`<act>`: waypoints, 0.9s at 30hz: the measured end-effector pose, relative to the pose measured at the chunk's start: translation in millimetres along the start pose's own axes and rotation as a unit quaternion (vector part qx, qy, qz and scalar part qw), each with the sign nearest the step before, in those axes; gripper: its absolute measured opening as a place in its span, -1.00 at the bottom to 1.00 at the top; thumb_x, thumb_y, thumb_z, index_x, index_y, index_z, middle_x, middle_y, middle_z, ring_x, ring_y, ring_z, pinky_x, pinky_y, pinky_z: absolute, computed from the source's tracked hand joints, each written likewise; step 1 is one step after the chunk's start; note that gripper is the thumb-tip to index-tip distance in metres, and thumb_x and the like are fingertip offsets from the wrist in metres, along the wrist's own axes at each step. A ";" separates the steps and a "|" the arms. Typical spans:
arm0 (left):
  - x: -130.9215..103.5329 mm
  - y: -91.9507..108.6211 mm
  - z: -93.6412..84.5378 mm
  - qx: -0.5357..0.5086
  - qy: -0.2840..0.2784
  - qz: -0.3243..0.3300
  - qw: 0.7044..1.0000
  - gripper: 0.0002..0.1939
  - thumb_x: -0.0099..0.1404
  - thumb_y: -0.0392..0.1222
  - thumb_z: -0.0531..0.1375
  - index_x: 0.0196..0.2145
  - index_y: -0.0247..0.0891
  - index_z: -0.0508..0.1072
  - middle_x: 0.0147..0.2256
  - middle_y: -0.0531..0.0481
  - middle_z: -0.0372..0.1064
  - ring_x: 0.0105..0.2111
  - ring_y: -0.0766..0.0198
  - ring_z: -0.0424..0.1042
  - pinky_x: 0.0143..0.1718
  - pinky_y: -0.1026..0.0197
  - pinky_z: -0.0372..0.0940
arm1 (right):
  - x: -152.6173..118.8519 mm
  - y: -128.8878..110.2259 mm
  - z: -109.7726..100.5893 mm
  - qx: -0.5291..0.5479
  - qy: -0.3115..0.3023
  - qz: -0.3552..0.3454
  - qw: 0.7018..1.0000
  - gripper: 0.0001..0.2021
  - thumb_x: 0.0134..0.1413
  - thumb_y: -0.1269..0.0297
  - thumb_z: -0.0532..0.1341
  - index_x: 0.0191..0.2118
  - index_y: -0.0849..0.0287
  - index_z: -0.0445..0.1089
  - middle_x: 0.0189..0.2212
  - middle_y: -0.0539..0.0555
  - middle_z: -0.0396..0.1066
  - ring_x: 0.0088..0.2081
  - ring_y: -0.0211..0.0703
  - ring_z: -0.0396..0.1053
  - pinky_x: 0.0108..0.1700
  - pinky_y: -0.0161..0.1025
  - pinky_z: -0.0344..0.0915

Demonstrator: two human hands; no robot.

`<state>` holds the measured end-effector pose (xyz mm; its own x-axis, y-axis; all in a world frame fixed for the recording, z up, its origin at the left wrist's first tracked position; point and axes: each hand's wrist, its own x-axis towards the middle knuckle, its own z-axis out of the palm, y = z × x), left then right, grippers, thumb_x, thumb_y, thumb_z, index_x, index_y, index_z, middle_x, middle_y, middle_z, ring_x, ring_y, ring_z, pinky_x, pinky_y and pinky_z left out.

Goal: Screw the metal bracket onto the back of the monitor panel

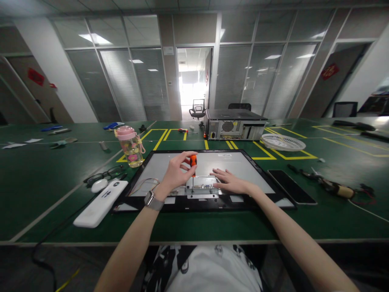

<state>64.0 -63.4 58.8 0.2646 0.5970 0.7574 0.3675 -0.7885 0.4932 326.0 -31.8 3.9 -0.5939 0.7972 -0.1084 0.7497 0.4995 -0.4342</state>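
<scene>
A flat display panel with a black frame and a pale metal back lies face down on the green table. My left hand, with a watch on its wrist, grips an orange and black screwdriver by its handle. The screwdriver stands upright, its shaft pointing down at a small circuit board near the panel's front edge. Whether its tip sits in a screw is too small to tell. My right hand rests flat on the panel beside the board, fingers stretched out. Thin cables run along the panel's left part.
Left of the panel are a white power bank, eyeglasses and a pink-lidded bottle. To the right lie a black phone and a cable bundle. Behind stand a computer case and a white basket.
</scene>
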 end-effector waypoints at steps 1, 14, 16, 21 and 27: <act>0.5 -1.3 -0.3 -0.006 0.003 -0.011 1.000 -0.65 0.17 -0.31 0.22 -0.05 -0.21 0.43 -0.23 -0.01 0.42 -0.37 0.39 0.45 -0.47 0.42 0.45 | 0.1 0.3 0.1 -0.001 0.000 0.000 1.000 -0.18 0.18 -0.32 -0.06 0.38 0.13 0.00 0.41 0.17 -0.23 0.42 0.08 -0.32 0.38 0.13 -0.45; 12.8 -57.1 -33.1 0.000 0.242 -0.116 0.963 -0.70 0.25 -0.21 0.20 -0.04 -0.20 0.38 -0.05 -0.09 0.42 -0.21 0.24 0.51 -0.13 0.13 0.44 | 0.4 3.0 1.6 0.004 0.011 -0.010 1.000 -0.20 0.18 -0.32 -0.05 0.38 0.08 0.01 0.41 0.15 -0.18 0.41 0.12 -0.30 0.38 0.15 -0.44; 9.7 -63.9 -36.5 0.063 0.150 -0.120 0.979 -0.69 0.22 -0.24 0.22 -0.05 -0.22 0.45 -0.07 -0.11 0.46 -0.10 0.16 0.48 -0.02 0.08 0.37 | 0.5 3.5 1.8 0.008 0.012 -0.011 1.000 -0.20 0.17 -0.32 -0.05 0.37 0.08 0.02 0.41 0.14 -0.18 0.41 0.12 -0.30 0.38 0.14 -0.44; -1.4 -83.5 -32.3 0.173 -0.110 -0.172 0.963 -0.77 0.17 -0.29 0.22 -0.19 -0.27 0.56 -0.18 -0.13 0.50 -0.14 0.11 0.47 -0.01 0.08 0.33 | 1.0 5.2 2.3 0.017 0.014 -0.010 1.000 -0.20 0.16 -0.31 -0.01 0.37 0.10 0.05 0.40 0.15 -0.16 0.41 0.16 -0.29 0.38 0.15 -0.44; -10.1 -103.0 -30.1 0.181 -0.191 -0.216 0.940 -0.81 0.10 -0.26 0.26 -0.30 -0.26 0.60 -0.24 -0.12 0.55 -0.19 0.07 0.50 -0.07 0.12 0.34 | 3.3 9.0 4.7 0.023 0.021 -0.012 0.999 -0.22 0.15 -0.30 0.01 0.35 0.06 0.08 0.40 0.14 -0.13 0.41 0.18 -0.27 0.38 0.19 -0.44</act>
<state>-3.3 7.3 13.2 0.2963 0.9140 0.2772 0.7747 -0.3998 0.4900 329.5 -26.2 -4.6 -0.5988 0.7986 -0.0603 0.7201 0.5039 -0.4771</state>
